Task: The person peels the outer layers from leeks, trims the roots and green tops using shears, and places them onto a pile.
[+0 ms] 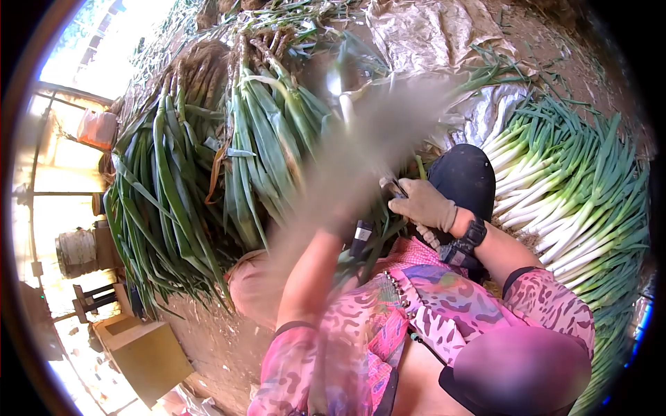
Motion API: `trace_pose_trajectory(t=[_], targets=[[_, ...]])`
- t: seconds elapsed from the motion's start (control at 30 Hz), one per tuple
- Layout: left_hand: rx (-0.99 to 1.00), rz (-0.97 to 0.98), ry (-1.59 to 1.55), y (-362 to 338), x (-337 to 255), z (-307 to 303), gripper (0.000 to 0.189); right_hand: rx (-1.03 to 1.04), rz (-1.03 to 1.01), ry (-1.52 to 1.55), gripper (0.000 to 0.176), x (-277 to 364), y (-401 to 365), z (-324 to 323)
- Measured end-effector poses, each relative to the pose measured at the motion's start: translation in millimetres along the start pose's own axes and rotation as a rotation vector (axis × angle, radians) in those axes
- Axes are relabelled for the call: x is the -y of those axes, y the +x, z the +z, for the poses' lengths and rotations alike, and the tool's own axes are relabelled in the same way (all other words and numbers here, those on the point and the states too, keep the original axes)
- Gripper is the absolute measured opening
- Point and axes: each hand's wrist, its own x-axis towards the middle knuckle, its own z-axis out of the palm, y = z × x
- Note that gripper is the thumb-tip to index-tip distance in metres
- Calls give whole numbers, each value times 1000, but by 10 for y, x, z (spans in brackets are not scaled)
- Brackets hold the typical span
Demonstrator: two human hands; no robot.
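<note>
My left hand [341, 197] is smeared by motion in front of my lap, so its fingers and anything in them cannot be made out. A long grey-brown blur crosses the view beside it. My right hand [424, 204], in a beige glove, has its fingers closed round something small and dark near my knee [461, 182]. Long green onions with brown, soiled roots [267, 125] lie in bunches to the left of the hands. On the right, a large pile of green onions with clean white stems [541, 194] fans outward.
A crumpled beige sheet [433, 35] and a silvery sheet [485, 114] lie on the soil ahead. A cardboard box [142, 353] stands at the lower left. A pink rounded object [253, 288] sits beside my left arm.
</note>
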Motion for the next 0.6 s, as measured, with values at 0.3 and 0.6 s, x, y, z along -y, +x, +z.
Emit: trace_pose_trajectory(t=[0.3,0.6], targets=[[-16,-359,-558,263,484,-200,38,-89,-151,6,48,-361,1390,131],[101,-445,-910,74,616,-392,40,-44,-17,213,44,-167,722,-176]])
